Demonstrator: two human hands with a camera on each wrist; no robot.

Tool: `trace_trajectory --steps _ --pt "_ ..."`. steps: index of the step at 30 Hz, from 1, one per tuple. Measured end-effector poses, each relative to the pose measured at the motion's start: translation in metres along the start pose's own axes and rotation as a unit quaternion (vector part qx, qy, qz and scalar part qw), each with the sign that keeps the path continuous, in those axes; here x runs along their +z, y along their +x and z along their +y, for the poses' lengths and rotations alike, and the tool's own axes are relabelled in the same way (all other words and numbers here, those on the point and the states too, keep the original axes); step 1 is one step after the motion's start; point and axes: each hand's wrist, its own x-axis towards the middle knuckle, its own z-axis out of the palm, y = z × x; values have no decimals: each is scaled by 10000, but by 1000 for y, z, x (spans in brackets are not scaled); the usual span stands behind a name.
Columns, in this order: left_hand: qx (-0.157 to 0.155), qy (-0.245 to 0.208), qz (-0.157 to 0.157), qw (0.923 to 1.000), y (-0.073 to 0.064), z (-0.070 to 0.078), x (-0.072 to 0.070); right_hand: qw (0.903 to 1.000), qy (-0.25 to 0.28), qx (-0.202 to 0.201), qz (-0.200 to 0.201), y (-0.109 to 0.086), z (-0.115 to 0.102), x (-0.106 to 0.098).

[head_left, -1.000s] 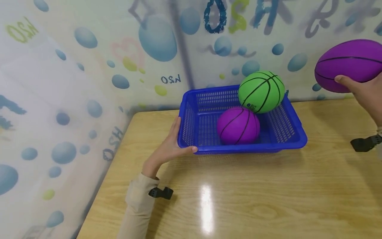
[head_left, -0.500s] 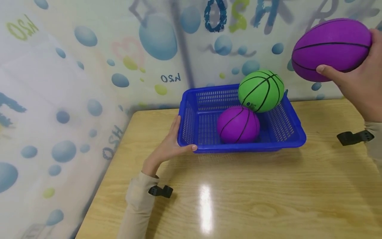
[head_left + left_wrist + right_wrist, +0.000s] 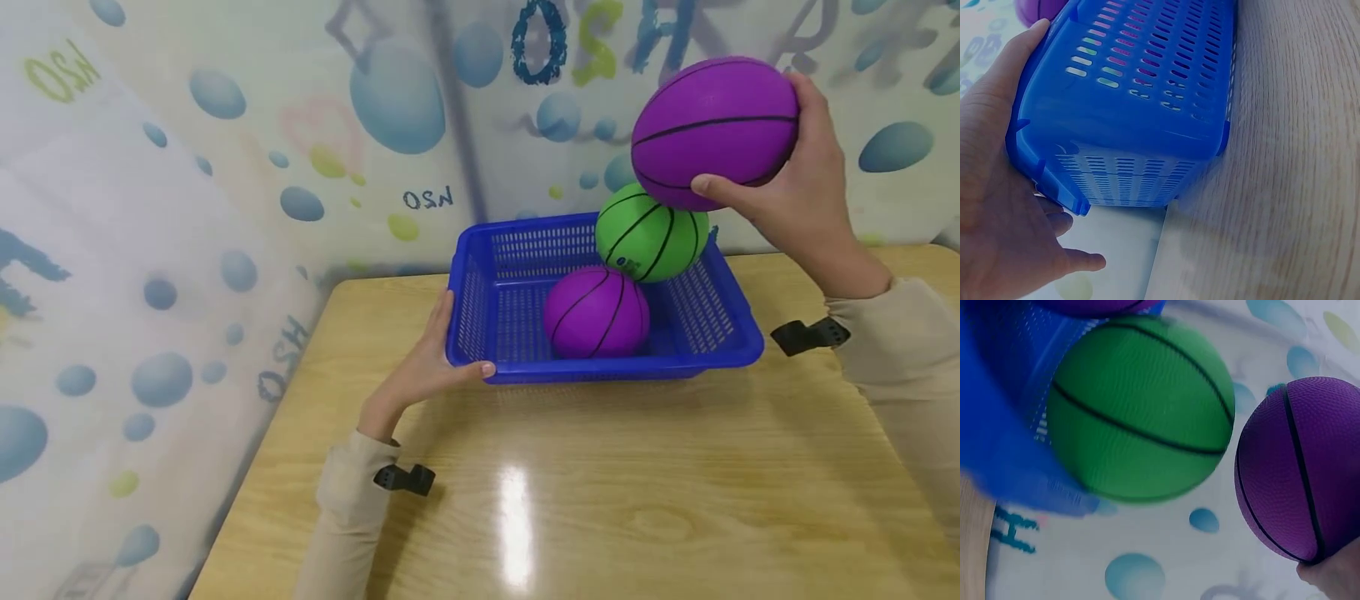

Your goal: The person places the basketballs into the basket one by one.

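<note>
My right hand (image 3: 813, 196) grips a purple basketball (image 3: 712, 125) with black seams, held in the air above the basket's right end. In the head view it partly covers a green basketball (image 3: 652, 237), which sits high in the right back corner of a blue plastic basket (image 3: 600, 369). Against the green ball, lower in the basket, lies a second purple basketball (image 3: 596, 312). My left hand (image 3: 423, 367) holds the basket's front left corner, the thumb along the front rim and the fingers on the left side. The left wrist view shows this hand (image 3: 997, 187) at the rim.
The basket stands on a light wooden table (image 3: 600, 483), near its back edge. Behind and to the left are pale walls (image 3: 247, 208) printed with blue bubbles and letters. Both wrists carry small black cameras.
My right hand has carried the purple basketball leftwards, from the right edge of view to above the basket's right end. The left hand and the balls in the basket stay nearly still.
</note>
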Motion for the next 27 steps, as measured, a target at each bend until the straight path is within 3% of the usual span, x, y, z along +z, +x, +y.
trace_trajectory --steps 6,10,13,17,27 --pt "73 -66 -51 9999 0 3 -1 9991 -11 10 -420 -3 -16 21" --pt "-17 -247 -147 9996 -7 27 -7 9977 -25 60 -675 -2 -28 33" --pt "-109 -258 -139 9995 -9 24 -7 9961 -56 -26 -875 0 -39 41" --pt "-140 -142 -79 9998 -4 1 -2 9923 -120 -335 -1187 1 -48 54" --pt "-259 -67 -104 9996 -3 4 -2 9737 -437 -886 -2054 1 -59 90"
